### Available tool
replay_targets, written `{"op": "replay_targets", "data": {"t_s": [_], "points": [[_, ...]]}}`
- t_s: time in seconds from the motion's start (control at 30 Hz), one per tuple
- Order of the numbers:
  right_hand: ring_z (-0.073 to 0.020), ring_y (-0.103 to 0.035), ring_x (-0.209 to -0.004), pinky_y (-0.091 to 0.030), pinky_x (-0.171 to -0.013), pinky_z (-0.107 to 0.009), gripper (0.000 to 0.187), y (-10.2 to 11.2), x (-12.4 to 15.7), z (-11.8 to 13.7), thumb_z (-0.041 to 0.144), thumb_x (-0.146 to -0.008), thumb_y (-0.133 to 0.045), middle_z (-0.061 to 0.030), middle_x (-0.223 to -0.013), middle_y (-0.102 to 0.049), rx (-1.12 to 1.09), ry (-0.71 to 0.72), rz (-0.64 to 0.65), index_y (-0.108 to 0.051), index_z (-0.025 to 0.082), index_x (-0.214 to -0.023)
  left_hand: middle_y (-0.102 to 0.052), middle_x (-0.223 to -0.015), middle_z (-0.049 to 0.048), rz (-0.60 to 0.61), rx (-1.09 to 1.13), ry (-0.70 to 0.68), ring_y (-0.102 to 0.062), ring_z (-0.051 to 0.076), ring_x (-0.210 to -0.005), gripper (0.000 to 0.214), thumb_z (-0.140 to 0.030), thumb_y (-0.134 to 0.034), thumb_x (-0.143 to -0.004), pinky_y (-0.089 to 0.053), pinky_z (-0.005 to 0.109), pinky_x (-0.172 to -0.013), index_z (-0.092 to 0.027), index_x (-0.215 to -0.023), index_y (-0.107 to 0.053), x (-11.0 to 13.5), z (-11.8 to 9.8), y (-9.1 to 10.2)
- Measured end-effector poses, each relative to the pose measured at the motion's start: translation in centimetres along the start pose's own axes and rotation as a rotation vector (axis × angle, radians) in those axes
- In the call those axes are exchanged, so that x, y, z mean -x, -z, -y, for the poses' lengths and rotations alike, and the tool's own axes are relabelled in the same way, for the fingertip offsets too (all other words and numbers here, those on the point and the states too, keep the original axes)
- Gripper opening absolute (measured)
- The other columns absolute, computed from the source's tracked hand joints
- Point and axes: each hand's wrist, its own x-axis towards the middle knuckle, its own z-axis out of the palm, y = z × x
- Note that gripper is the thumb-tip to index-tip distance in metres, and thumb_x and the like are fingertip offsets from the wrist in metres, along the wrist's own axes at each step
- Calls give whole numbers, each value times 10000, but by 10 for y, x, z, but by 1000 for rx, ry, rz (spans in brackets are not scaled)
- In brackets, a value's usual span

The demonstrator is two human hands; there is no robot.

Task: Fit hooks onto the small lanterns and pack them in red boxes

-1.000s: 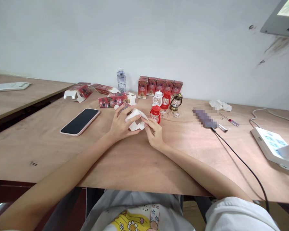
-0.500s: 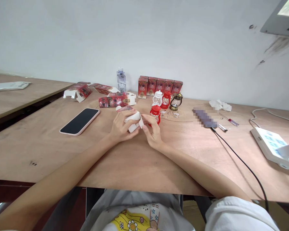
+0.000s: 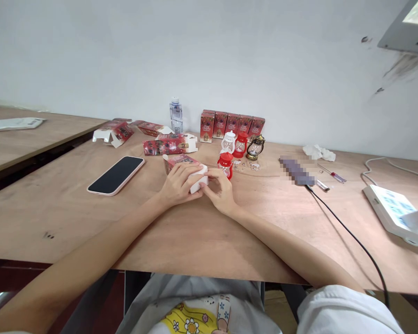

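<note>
A small red carton (image 3: 179, 160) with a white end lies sideways low over the table, its far end open. My left hand (image 3: 179, 184) is wrapped round its body and hides much of it. At the carton's near white end, my right hand (image 3: 220, 190) pinches the end flap between thumb and fingers. Just beyond my right hand stands a red mini lantern (image 3: 225, 162). Behind it are a white lantern (image 3: 228, 143), another red lantern (image 3: 240, 144) and a bronze lantern (image 3: 255, 148), with small flat trinkets (image 3: 254, 166) on the table nearby.
Several red boxes (image 3: 232, 125) stand by the wall beside a water bottle (image 3: 176, 116). Opened cartons (image 3: 169, 144) lie at back left, near a phone (image 3: 116, 175). To the right are a blurred purple object (image 3: 296, 170) with a black cable, a screwdriver (image 3: 336, 176), crumpled tissue (image 3: 318, 152) and a power strip (image 3: 393, 208).
The carton's end flap has folded down against the white end, which now looks flat. My right fingers have moved in onto it, and more of the red carton shows beyond my left hand.
</note>
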Motion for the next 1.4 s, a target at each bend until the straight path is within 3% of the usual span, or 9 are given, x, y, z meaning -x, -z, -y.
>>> {"op": "replay_targets", "data": {"t_s": [0.1, 0.3, 0.47, 0.67, 1.0, 1.17, 1.27, 1.4], "points": [[-160, -605, -948, -540, -854, -334, 197, -1, 1, -2, 318, -856, -573, -64, -1014, -585, -54, -31, -29, -526, 231, -1027, -633, -1125, 112, 17, 38, -17, -601, 250, -1109, 436, -298, -661, -781, -521, 435, -884, -243, -1142, -423, -1, 2, 0], [-160, -613, -969, -542, -869, -335, 230, -2, 2, -2, 366, -856, -569, -63, -1037, -580, -100, -101, -36, -490, 238, -1030, -599, -1201, 155, 174, 110, -29, -579, 264, -1151, 534, -341, -655, -794, -491, 473, -946, -229, -1242, -387, 1, 16, 4], [-152, -614, -924, -546, -844, -329, 237, -2, 2, -1, 347, -854, -578, -56, -984, -581, -113, -125, -37, -483, 232, -1037, -619, -1176, 173, 148, 107, -55, -589, 264, -1136, 551, -233, -595, -826, -505, 475, -942, -166, -1314, -349, -1, 20, 6], [-154, -623, -914, -546, -832, -327, 246, -2, 2, -1, 388, -858, -572, -54, -975, -589, -137, -146, -29, -487, 232, -1028, -643, -1131, 167, 87, 127, -67, -600, 257, -1114, 489, -223, -606, -814, -537, 432, -901, -145, -1253, -405, 1, 20, 6], [-160, -615, -945, -537, -845, -331, 455, -3, 0, -8, 511, -760, -668, -66, -1088, -595, -223, -242, 53, -493, 247, -1087, -640, -1202, 144, 207, 249, 30, -592, 253, -1144, 304, -327, -546, -872, -502, 463, -943, -167, -1129, -510, 10, 23, 4], [-194, -574, -1113, -523, -901, -358, 678, 1, -4, -8, 576, -690, -699, -87, -1244, -557, -298, -277, 149, -450, 273, -1243, -607, -1243, 152, 111, 234, -110, -565, 249, -1177, 454, -308, -607, -853, -491, 484, -958, -190, -1243, -408, 8, 21, 5], [-201, -541, -1170, -510, -930, -368, 633, 1, -6, -10, 570, -681, -708, -79, -1260, -558, -319, -275, 145, -490, 271, -1195, -597, -1243, 131, 133, 220, -85, -555, 242, -1184, 558, -368, -644, -829, -474, 501, -973, -221, -1283, -356, 7, 20, 5], [-190, -567, -1118, -537, -883, -358, 544, 0, -2, -13, 505, -683, -733, -64, -1225, -547, -321, -261, 101, -488, 277, -1112, -521, -1309, 165, 180, 288, -4, -458, 288, -1287, 767, -574, -635, -767, -397, 539, -1043, -230, -1359, -289, 1, 12, 4]]}}
